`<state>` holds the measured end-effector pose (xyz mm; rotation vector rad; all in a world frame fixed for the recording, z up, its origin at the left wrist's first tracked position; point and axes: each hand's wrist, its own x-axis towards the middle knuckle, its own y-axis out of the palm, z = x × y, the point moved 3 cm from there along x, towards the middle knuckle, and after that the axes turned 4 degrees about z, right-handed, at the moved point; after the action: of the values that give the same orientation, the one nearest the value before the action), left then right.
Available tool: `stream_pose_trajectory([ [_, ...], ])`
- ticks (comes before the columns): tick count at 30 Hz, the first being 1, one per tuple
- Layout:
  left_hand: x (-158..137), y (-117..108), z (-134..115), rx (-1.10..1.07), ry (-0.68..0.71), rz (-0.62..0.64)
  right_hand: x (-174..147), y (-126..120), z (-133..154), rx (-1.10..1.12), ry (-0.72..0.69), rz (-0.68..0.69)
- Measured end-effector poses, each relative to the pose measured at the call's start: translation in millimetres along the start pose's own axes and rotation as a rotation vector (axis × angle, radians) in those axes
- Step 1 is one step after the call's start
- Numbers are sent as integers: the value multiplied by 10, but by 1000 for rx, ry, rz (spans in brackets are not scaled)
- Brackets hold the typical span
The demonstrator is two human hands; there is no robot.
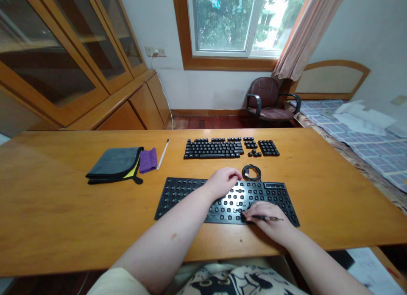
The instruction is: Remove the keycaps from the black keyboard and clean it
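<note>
A black keyboard base (pixel 182 193) with its keycaps off lies flat on the wooden table (pixel 79 227) in front of me. Reaching across it, my left hand (pixel 222 181) has its fingers bent together over the far edge, holding the base there. My right hand (pixel 269 216) is closed around a thin dark brush (pixel 270 218). The brush's dark tip touches the near part of the base, right of centre, partly hidden by my fingers. Just beyond the base sits a coiled black USB cable (pixel 251 173).
Removed black keycaps (pixel 213 149) stand in keyboard order farther back. To the left lie a folded grey cloth (pixel 112 162), a purple cloth (pixel 148 160) and a white toothbrush (pixel 163 154). Beyond the table are a chair (pixel 267 98) and a bed (pixel 349 129).
</note>
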<state>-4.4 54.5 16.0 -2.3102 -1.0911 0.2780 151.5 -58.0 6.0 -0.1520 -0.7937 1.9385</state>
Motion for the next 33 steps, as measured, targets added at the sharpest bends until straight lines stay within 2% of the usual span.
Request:
stream_pose_trajectory([
  [11, 15, 4, 2, -5, 11, 5, 37, -33, -26, 36, 137, 26],
  [14, 18, 5, 5, -14, 16, 6, 37, -40, -13, 36, 76, 20],
  [19, 21, 7, 7, -6, 23, -4, -43, -13, -30, 18, -151, 13],
  [26, 29, 17, 20, -4, 13, 8, -139, 21, 8, -133, -257, 76],
  [29, 30, 13, 15, 0, 11, 10, -86, 21, 48, -129, -212, 68],
  [33, 22, 1, 1, 2, -11, 6, 44, 4, 59, -147, -28, 51],
])
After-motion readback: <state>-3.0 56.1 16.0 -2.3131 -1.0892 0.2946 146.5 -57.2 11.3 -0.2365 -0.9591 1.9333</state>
